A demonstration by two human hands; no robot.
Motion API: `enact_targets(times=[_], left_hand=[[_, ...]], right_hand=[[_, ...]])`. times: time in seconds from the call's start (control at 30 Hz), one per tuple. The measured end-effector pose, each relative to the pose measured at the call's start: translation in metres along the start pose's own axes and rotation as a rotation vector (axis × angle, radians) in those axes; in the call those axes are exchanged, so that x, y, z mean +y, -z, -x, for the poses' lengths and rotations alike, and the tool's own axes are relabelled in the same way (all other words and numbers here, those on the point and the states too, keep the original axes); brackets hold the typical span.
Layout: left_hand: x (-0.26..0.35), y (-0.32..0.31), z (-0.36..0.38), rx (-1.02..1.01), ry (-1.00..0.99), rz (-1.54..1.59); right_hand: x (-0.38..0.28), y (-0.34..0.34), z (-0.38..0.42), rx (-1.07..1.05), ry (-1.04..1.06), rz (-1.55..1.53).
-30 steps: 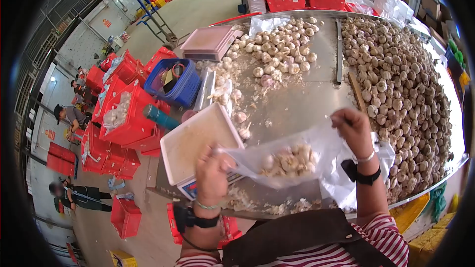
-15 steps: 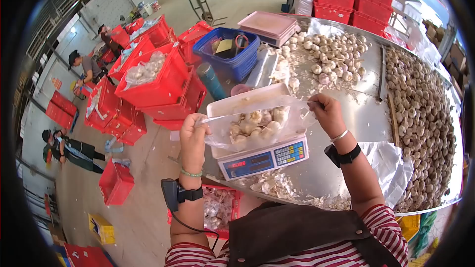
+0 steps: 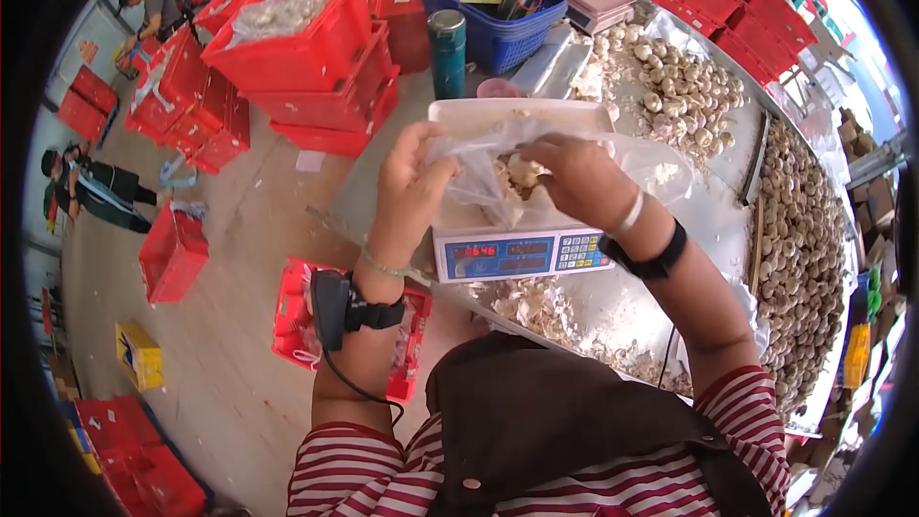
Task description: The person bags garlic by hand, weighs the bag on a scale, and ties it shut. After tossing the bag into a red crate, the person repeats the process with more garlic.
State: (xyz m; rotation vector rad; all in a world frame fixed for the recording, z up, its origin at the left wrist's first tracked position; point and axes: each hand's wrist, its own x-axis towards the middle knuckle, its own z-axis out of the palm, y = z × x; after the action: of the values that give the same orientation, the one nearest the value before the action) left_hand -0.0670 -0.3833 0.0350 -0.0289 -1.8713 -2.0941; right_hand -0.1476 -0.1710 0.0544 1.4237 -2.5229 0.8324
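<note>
Around the scale [image 3: 522,254]: bare steel table [image 3: 713,230] opens just right of it. Behind it a teal flask [image 3: 447,53] and blue basket [image 3: 498,10] block; garlic heaps [image 3: 684,96] crowd the far right; peel scraps [image 3: 536,306] litter the near edge.

A bag [image 3: 498,168] is being held over the scale [image 3: 522,251] on the table [image 3: 613,302]. Behind the scale, a flask [image 3: 446,51] and basket [image 3: 493,8] are being kept; to its right, loose garlic [image 3: 804,230] is being piled.
</note>
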Motion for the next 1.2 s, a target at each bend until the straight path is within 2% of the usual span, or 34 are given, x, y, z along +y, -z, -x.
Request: enact_targets(times=[0.03, 0.07, 0.13, 0.17, 0.3, 0.37, 0.4, 0.47, 0.5, 0.53, 0.57, 0.6, 0.67, 0.7, 0.77, 0.8, 0.87, 0.93, 1.0, 1.07, 1.13, 1.17, 1.2], left_hand=[[-0.003, 0.000, 0.000, 0.006, -0.020, 0.031], [-0.005, 0.002, 0.001, 0.019, -0.020, 0.035], [-0.007, 0.005, 0.002, -0.021, -0.002, -0.031], [-0.007, 0.005, 0.003, -0.013, -0.002, -0.028], [-0.011, 0.009, 0.005, -0.015, 0.024, 0.019], [-0.014, 0.011, 0.005, -0.015, 0.057, 0.024], [-0.016, 0.013, 0.005, 0.003, 0.051, 0.040], [-0.019, 0.015, 0.008, 0.023, 0.054, 0.057], [-0.019, 0.016, 0.008, 0.035, 0.067, 0.064], [-0.019, 0.016, 0.008, 0.046, 0.079, 0.071], [-0.021, 0.017, 0.007, 0.049, 0.080, 0.073], [-0.024, 0.018, 0.007, 0.051, 0.083, 0.056], [-0.026, 0.015, 0.008, 0.051, 0.089, 0.038], [-0.026, 0.012, 0.008, 0.066, 0.082, 0.059], [-0.025, 0.008, 0.008, 0.081, 0.071, 0.076], [-0.026, 0.006, 0.009, 0.093, 0.088, 0.054], [-0.026, 0.002, 0.012, 0.105, 0.108, 0.023], [-0.024, -0.007, 0.014, 0.171, 0.111, 0.031], [-0.021, -0.015, 0.018, 0.167, 0.079, 0.057], [-0.015, -0.026, 0.023, 0.169, 0.046, 0.084], [-0.004, -0.034, 0.030, 0.209, 0.012, 0.073], [-0.002, -0.037, 0.032, 0.207, 0.007, 0.069], [-0.001, -0.038, 0.033, 0.207, -0.005, 0.066]], right_hand=[[0.015, -0.019, -0.003, 0.034, -0.010, 0.175], [0.028, -0.029, -0.005, 0.024, -0.001, 0.175], [0.044, -0.037, -0.008, -0.314, -0.215, 0.323], [0.043, -0.036, -0.011, -0.380, -0.281, 0.343], [0.064, -0.038, 0.003, -0.310, -0.259, 0.379], [0.024, 0.006, 0.009, 0.050, -0.068, 0.022], [0.000, 0.024, 0.018, 0.143, -0.088, -0.131], [-0.013, 0.046, 0.058, 0.011, -0.364, -0.505], [-0.007, 0.057, 0.078, -0.167, -0.399, -0.588], [-0.004, 0.062, 0.096, -0.258, -0.550, -0.696], [0.009, 0.060, 0.118, -0.307, -0.692, -0.684], [0.022, 0.056, 0.135, -0.327, -0.757, -0.491], [0.055, 0.047, 0.168, -0.371, -0.594, 0.053], [0.061, 0.047, 0.173, -0.370, -0.595, 0.051], [0.060, 0.050, 0.171, -0.104, -0.492, 0.182], [0.057, 0.058, 0.169, -0.103, -0.489, 0.178], [0.008, 0.092, 0.124, -0.297, -0.557, 0.047], [-0.021, 0.107, 0.090, -0.389, -0.433, -0.490], [-0.032, 0.093, 0.063, -0.344, -0.268, -0.480], [-0.012, 0.051, 0.037, -0.201, -0.226, -0.258], [0.042, 0.000, 0.025, -0.071, -0.189, 0.108], [0.061, -0.020, 0.022, -0.061, -0.185, 0.111], [0.077, -0.036, 0.017, -0.250, -0.253, 0.275]])
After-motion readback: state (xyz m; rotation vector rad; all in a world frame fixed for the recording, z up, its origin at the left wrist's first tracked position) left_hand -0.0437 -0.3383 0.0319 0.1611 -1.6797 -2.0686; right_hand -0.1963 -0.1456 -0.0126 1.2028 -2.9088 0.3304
